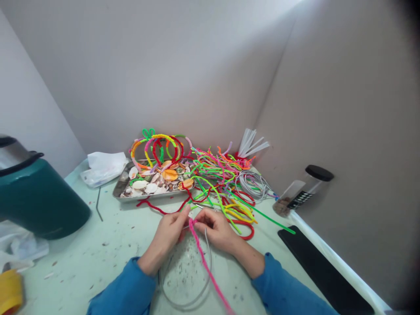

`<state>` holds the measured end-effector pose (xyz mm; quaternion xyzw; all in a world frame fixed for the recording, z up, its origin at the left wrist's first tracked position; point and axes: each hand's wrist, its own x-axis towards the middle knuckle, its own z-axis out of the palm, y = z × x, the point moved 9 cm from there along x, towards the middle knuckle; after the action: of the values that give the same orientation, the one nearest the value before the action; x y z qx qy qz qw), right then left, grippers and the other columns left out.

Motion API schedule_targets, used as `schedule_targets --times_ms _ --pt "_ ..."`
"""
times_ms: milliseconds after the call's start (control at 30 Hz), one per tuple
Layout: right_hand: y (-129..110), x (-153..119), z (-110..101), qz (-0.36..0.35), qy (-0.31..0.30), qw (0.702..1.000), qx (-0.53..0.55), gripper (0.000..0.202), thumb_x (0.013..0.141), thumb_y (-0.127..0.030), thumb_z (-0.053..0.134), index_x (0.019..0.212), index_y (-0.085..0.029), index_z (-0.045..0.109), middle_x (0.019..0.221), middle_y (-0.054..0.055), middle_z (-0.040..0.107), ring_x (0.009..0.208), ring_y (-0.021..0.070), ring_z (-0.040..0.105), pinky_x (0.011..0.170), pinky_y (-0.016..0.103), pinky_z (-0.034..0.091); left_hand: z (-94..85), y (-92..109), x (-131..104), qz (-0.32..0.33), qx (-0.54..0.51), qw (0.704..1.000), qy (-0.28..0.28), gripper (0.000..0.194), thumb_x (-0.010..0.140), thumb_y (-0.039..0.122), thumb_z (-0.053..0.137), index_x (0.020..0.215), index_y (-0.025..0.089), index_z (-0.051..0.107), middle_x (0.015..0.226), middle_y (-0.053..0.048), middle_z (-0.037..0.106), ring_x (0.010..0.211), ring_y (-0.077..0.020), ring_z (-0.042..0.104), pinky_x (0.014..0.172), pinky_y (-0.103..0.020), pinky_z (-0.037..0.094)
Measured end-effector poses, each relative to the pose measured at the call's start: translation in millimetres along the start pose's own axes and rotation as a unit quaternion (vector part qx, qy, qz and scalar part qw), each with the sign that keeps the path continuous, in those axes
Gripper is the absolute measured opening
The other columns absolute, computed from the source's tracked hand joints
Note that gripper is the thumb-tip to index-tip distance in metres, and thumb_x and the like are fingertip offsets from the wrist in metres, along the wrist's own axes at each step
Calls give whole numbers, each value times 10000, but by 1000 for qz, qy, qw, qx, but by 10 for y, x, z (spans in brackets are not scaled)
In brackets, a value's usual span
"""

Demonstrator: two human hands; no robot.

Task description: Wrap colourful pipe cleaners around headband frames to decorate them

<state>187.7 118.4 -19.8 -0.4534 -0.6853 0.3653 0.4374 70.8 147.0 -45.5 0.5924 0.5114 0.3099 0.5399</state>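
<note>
My left hand [168, 232] is closed in a pinch on a thin grey wire loop [210, 262], which hangs down toward the table between my wrists. Close beside it, the fingers of my right hand [216, 229] pinch the upper end of a pink pipe cleaner [204, 261], where it meets the wire. The pipe cleaner's long tail runs down and to the right, out of the bottom of the view. My fingertips partly hide the join between pipe cleaner and wire.
Behind my hands, a metal tray [131, 199] holds shells and colourful pipe-cleaner rings [164, 138]. To its right lie heaped pipe cleaners [223, 166] and coiled grey wire [254, 186]. A teal bottle [42, 201] stands left; a clear jar [302, 192] and black strip [321, 269] are right.
</note>
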Motion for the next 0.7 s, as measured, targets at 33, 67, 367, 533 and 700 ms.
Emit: schedule_targets --times_ms 33,67,367,533,700 --pt "3 4 -11 3 7 1000 6 149 835 -309 569 805 -163 580 673 -24 544 586 94 469 535 204 357 -1 9 7 12 5 1000 1 534 754 630 431 506 162 491 373 49 375 376 -88 335 398 -211 209" --pt "7 7 -24 5 14 1000 11 155 837 -317 566 807 -165 579 683 -20 548 599 99 480 545 208 367 0 15 13 22 5 1000 0 490 757 594 457 528 163 491 397 53 384 387 -85 335 402 -208 209" --pt "75 12 -62 20 27 999 10 172 838 -343 566 850 -171 578 709 -8 562 618 110 499 556 215 389 90 179 -13 111 -16 993 -39 232 684 359 614 708 128 611 622 5 563 582 -123 466 540 -213 355" --pt "74 13 -49 12 24 1000 0 150 842 -323 563 842 -174 582 725 -5 575 636 113 510 580 220 391 64 207 -26 115 -15 993 -23 234 702 345 593 606 133 591 566 23 515 565 -114 432 531 -210 336" --pt "74 11 -40 2 20 1000 -22 107 830 -280 579 844 -174 582 727 -7 577 631 112 508 573 216 381 48 201 -28 108 -9 994 -19 310 723 388 581 541 141 542 503 48 433 508 -91 361 490 -209 275"
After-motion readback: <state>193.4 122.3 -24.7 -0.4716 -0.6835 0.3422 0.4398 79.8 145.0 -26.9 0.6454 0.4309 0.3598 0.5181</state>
